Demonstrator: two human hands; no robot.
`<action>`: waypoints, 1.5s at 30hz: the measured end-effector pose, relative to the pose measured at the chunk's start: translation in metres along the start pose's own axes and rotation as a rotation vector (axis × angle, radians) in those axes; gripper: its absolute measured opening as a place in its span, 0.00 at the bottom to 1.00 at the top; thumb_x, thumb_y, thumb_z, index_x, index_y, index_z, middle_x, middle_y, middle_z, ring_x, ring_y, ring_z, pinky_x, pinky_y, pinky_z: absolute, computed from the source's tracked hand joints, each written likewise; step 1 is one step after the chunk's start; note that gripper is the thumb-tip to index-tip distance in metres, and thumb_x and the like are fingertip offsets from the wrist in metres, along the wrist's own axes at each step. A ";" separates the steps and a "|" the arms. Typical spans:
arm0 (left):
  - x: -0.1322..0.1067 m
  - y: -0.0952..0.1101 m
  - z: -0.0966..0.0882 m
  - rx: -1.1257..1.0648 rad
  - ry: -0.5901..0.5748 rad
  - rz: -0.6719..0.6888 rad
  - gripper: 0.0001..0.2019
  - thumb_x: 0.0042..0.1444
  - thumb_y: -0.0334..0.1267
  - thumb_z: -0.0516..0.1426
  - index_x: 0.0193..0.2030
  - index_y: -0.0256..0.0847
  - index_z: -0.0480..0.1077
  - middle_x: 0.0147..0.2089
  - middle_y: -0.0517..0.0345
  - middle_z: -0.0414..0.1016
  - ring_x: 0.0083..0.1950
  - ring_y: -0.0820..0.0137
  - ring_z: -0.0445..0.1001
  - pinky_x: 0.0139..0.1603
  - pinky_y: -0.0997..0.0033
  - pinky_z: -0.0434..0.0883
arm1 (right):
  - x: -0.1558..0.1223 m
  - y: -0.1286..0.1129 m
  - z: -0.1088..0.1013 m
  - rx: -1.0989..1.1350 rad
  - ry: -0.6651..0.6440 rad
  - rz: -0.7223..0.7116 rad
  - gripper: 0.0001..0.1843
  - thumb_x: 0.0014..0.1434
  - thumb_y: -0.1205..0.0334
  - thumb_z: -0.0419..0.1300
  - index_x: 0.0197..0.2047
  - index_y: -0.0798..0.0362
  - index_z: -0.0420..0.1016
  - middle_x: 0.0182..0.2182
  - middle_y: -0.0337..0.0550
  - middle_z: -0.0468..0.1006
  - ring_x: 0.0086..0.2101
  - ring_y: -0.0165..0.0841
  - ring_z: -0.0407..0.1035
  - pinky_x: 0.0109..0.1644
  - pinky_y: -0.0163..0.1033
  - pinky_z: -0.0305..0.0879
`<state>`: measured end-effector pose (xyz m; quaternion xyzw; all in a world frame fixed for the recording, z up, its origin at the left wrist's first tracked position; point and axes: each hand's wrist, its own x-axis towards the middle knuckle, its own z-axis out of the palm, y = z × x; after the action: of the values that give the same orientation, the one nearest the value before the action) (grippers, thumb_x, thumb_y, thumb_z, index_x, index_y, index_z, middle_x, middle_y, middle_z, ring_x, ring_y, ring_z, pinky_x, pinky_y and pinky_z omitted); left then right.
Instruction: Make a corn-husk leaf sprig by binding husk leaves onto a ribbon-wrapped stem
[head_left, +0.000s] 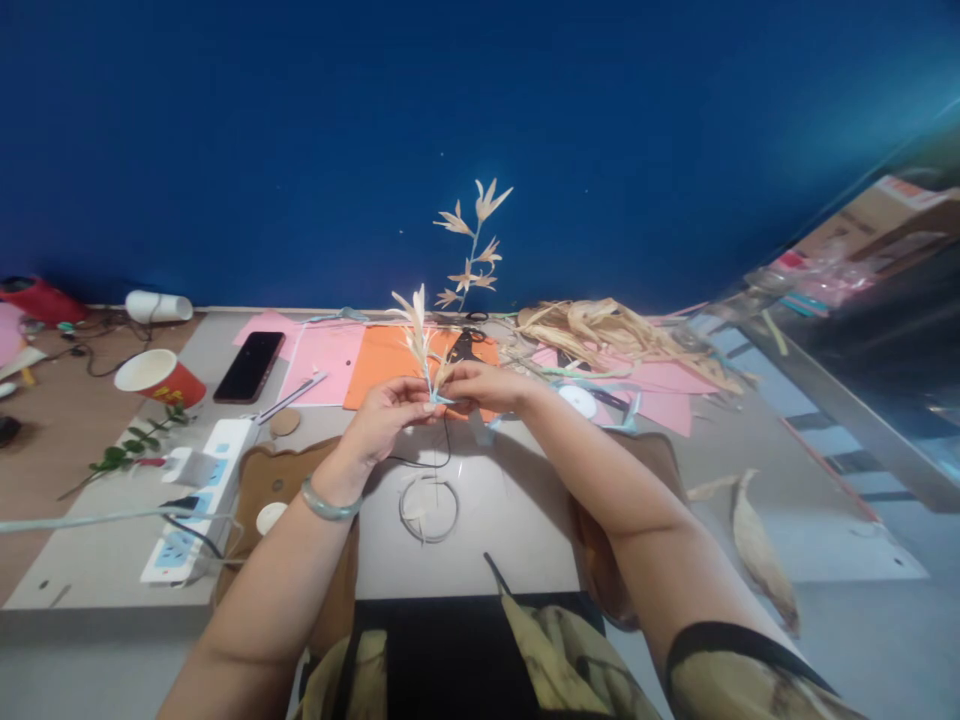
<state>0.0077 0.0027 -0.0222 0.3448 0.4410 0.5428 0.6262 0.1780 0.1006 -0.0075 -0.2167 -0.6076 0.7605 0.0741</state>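
Observation:
My left hand (381,418), with a pale bangle at the wrist, pinches the base of a pale dried-husk flower stem (416,325) that points up. My right hand (487,386) meets it there, fingers closed on a thin light-blue strip (441,399) at the stem's base. Its exact grip is partly hidden by the fingers. Beyond the hands, a taller flower spray (472,262) stands against the blue wall. A dark cord hangs below the fingers, and a ring of thin wire (429,510) lies on the table in front of me.
Dried husks (600,330) pile at the back right, near black scissors (466,345) on orange paper (375,365). A white tape roll (577,401) lies right. On the left are a phone (250,367), a red cup (169,380) and a power strip (199,500) with cables.

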 end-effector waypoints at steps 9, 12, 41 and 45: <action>0.000 0.000 0.001 -0.021 0.015 0.016 0.19 0.35 0.33 0.69 0.36 0.35 0.72 0.28 0.57 0.76 0.28 0.69 0.77 0.35 0.67 0.75 | -0.007 -0.008 0.011 -0.098 0.180 -0.063 0.13 0.47 0.57 0.67 0.27 0.58 0.72 0.23 0.39 0.72 0.21 0.22 0.57 0.20 0.29 0.49; 0.001 -0.001 0.000 -0.032 0.030 0.007 0.19 0.35 0.32 0.69 0.36 0.35 0.71 0.27 0.58 0.76 0.28 0.70 0.76 0.34 0.68 0.74 | -0.006 -0.006 0.019 -0.072 0.279 -0.095 0.14 0.44 0.58 0.69 0.25 0.58 0.71 0.20 0.36 0.70 0.19 0.21 0.56 0.19 0.29 0.47; 0.004 -0.014 0.003 0.334 0.239 0.283 0.12 0.39 0.33 0.64 0.34 0.37 0.73 0.27 0.57 0.75 0.28 0.70 0.74 0.31 0.71 0.72 | 0.009 0.027 0.041 -0.081 0.616 -0.310 0.10 0.46 0.58 0.67 0.26 0.56 0.73 0.24 0.39 0.76 0.28 0.29 0.69 0.38 0.37 0.65; 0.004 -0.016 0.001 0.487 0.302 0.371 0.09 0.41 0.33 0.63 0.33 0.38 0.74 0.26 0.60 0.75 0.27 0.72 0.73 0.30 0.74 0.70 | 0.011 0.029 0.047 -0.213 0.756 -0.288 0.10 0.46 0.58 0.66 0.27 0.57 0.73 0.24 0.40 0.75 0.27 0.30 0.68 0.36 0.36 0.64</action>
<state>0.0153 0.0042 -0.0373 0.4742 0.5753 0.5710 0.3436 0.1534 0.0555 -0.0299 -0.3998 -0.6372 0.5421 0.3744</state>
